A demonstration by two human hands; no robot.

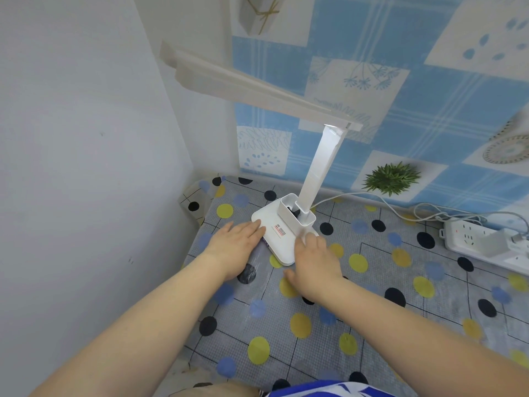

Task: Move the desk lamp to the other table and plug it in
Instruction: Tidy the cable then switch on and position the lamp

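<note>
A white desk lamp (282,236) stands upright on a table with a dotted grey cloth (372,310), near the back left corner. Its long flat head (243,84) reaches up and to the left. My left hand (234,245) lies flat with its fingertips on the left edge of the lamp's base. My right hand (315,262) rests with spread fingers on the base's right front edge, thumb on the cloth. Neither hand is closed round the base. A white cable (357,194) runs from behind the lamp to the right.
A white power strip (469,239) lies at the table's right back edge, with a white adapter (493,243) and cords on it. A plain wall is close on the left and a blue patterned wall stands behind. A pen holder (294,213) sits on the lamp's base.
</note>
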